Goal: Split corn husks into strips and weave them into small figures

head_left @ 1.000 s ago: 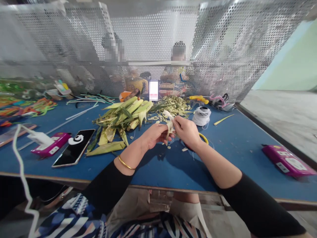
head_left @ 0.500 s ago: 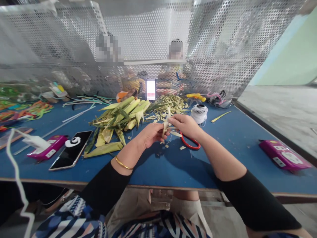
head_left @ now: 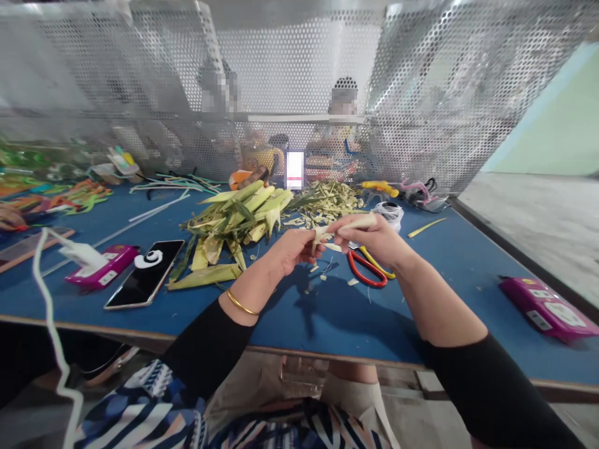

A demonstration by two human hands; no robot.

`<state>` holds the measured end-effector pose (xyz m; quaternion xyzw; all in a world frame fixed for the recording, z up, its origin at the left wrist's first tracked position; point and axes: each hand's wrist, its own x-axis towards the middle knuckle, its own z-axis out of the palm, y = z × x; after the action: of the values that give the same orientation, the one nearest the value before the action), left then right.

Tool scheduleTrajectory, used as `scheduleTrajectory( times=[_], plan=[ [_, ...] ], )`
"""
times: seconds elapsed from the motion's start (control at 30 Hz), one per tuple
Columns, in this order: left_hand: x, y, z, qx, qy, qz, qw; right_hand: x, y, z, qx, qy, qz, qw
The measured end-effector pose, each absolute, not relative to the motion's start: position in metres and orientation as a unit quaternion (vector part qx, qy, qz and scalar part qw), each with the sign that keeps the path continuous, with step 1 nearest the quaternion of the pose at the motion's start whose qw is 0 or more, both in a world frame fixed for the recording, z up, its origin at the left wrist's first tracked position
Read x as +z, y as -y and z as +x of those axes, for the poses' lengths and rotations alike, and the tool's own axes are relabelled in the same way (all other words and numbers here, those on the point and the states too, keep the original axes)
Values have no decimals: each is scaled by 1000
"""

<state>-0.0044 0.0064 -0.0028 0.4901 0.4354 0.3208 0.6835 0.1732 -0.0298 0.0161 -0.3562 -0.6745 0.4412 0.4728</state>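
Over the blue table, my left hand [head_left: 298, 248] is closed on a small bundle of pale husk strips [head_left: 321, 236]. My right hand [head_left: 369, 237] pinches a pale husk strip [head_left: 359, 223] just right of the bundle, its fingertips close to those of my left hand. Scissors with red and yellow handles [head_left: 367, 272] lie on the table below my right hand, their blades mostly hidden. Behind that hand is a roll of white string [head_left: 390, 214], partly covered. A pile of green and yellow corn husks [head_left: 243, 215] lies left of my hands.
Husk scraps [head_left: 330, 201] are heaped behind my hands, near an upright lit phone [head_left: 294, 169]. A dark phone [head_left: 147, 274] and a purple pack [head_left: 105, 267] lie left, another purple pack [head_left: 547, 307] right. Two people show behind the perforated screen [head_left: 294, 62].
My right hand has moved right, away from my left hand, and a pale strip now lies across its fingers. More of the scissors shows, including a yellow handle. The view has shifted slightly.
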Motion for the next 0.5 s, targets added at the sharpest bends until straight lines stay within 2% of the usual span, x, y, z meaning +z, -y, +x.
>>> scheduleTrajectory(
  times=[0.13,0.23,0.5],
  plan=[
    [-1,-5,-4,303,-446,492,684,8,25,165,342,642,-343,594],
    [-3,-5,-4,295,-438,496,690,3,25,158,362,603,-318,636],
    [-4,-6,-6,266,-351,481,758,-1,24,155,272,630,-451,570]
  ],
)
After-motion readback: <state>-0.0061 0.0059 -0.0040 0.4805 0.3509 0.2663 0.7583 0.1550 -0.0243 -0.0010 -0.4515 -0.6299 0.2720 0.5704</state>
